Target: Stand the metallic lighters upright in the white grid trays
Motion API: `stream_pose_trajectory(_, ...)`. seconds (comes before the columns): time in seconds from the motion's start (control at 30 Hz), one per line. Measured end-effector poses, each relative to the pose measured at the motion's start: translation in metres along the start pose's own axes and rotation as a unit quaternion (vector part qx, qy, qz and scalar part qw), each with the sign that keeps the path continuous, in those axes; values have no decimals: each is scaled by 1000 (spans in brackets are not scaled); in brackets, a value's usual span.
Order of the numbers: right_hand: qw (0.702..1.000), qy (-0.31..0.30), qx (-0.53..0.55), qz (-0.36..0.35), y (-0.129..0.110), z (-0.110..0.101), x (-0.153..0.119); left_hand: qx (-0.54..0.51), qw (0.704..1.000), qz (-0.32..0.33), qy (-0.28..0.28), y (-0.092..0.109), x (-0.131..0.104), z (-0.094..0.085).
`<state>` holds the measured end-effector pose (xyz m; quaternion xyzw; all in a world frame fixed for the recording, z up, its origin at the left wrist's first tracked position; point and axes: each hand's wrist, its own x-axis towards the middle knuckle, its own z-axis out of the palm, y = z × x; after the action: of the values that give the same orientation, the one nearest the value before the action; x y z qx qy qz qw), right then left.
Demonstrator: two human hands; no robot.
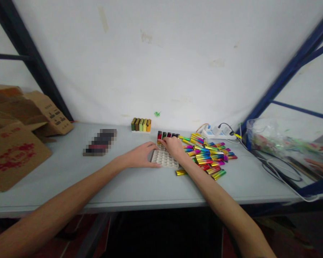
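A white tray [165, 159] with rows of round holes lies on the table before me. Along its back row stand several dark-capped lighters [169, 134]. My left hand [142, 156] grips the tray's left side, thumb along the front edge and fingers toward the back. Over the tray, my right hand [174, 146] is closed in a pinch at a red lighter [159, 136] at the row's left end; its fingertips partly cover it. Right of the tray, shiny multicoloured lighters [204, 154] lie in a loose pile, partly behind my right forearm.
A filled block of lighters [141, 125] stands near the wall. A pixelated dark object [100, 142] lies left. Cardboard boxes [21, 157] occupy the left end. A power strip [218, 133] with cables and a clear plastic bag [269, 130] are on the right, beside blue metal posts [274, 82].
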<state>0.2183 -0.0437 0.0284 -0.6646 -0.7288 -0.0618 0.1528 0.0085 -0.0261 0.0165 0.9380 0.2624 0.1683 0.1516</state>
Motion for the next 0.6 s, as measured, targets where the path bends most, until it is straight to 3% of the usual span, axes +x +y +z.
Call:
stream_pose_trajectory(0.13, 1000, -5, 2, -12, 2, -5, -2, 0, 1000, -1, -7, 0, 0, 1)
stream_pose_trajectory(0.23, 999, 30, 15, -6, 14, -16, -1, -2, 1000, -4, -4, -1, -1, 1)
stream_pose_trajectory(0.43, 988, 125, -15, 85, 76, -37, -4, -5, 1000, -2, -11, -3, -1, 1)
stream_pose_trajectory(0.5, 988, 114, -22, 99, 101, -37, -6, -6, 1000, -3, -14, -3, -1, 1)
stream_pose_trajectory(0.6, 998, 38, -5, 58, 128, -31, -7, -10, 1000, -1, -11, -4, -1, 2)
